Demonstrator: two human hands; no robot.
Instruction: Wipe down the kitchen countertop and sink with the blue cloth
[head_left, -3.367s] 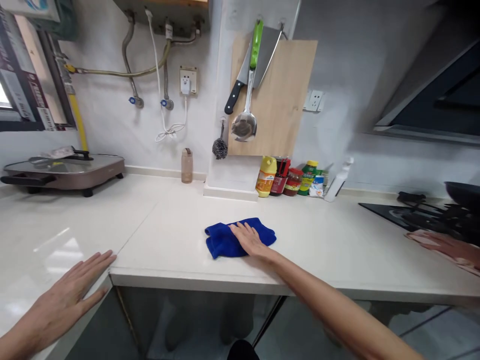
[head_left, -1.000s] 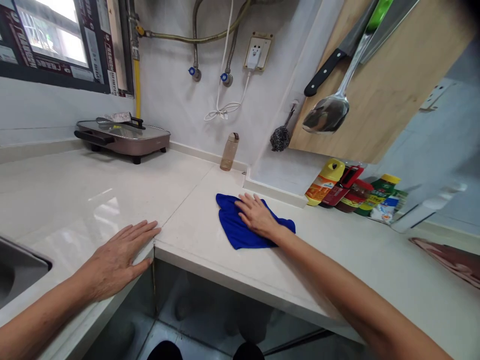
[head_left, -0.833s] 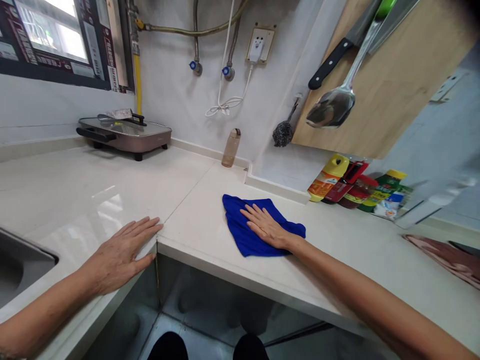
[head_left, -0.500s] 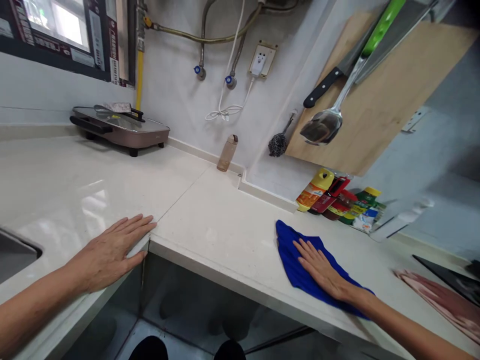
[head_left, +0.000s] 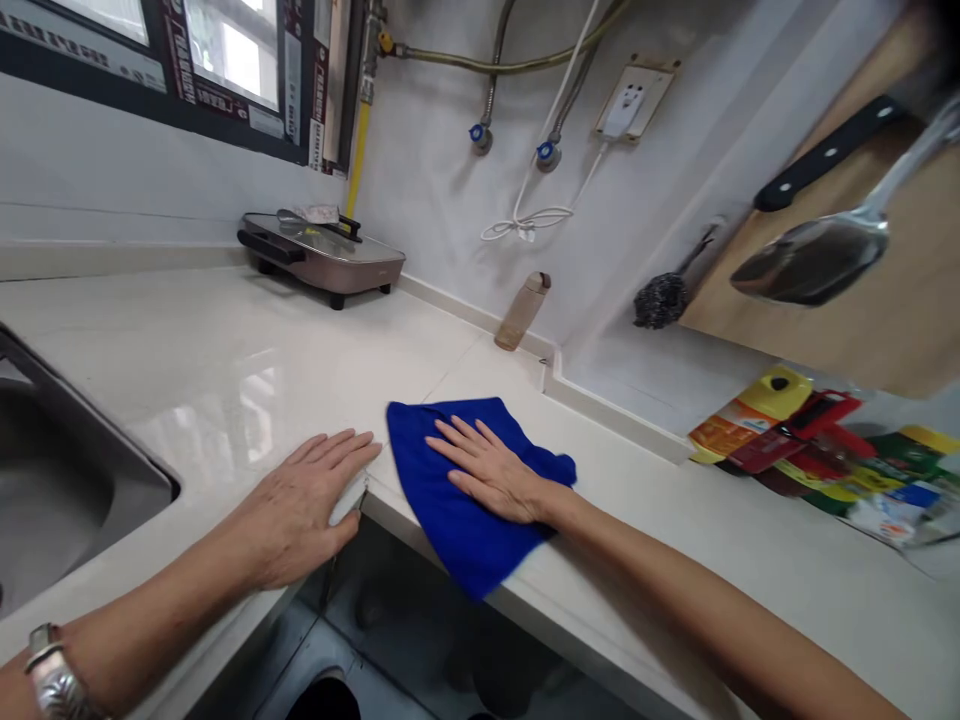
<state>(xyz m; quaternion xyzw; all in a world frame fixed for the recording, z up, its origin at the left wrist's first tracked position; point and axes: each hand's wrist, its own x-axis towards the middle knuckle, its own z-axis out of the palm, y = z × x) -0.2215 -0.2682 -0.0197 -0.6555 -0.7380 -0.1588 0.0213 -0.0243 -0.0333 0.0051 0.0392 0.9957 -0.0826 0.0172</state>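
A blue cloth [head_left: 442,470] lies spread on the white countertop [head_left: 630,480], its front corner hanging over the edge. My right hand [head_left: 487,465] rests flat on top of it, fingers stretched out and pressing rather than gripping. To the left of the cloth, my left hand [head_left: 307,510] leans on the counter near the inner corner, palm down with fingers out and the thumb over the edge. It holds nothing.
A sink [head_left: 67,490] is set into the counter at left. Along the back stand an electric pan [head_left: 330,255] with a lid and a bottle [head_left: 523,312]. Several condiment containers [head_left: 750,410] line the right wall, below a hanging ladle [head_left: 817,255] and scrubbing brush [head_left: 661,300].
My right hand has slid the blue cloth leftward across the counter, close to my left hand. The view has turned left, showing more of the sink. My left hand stays at the corner.
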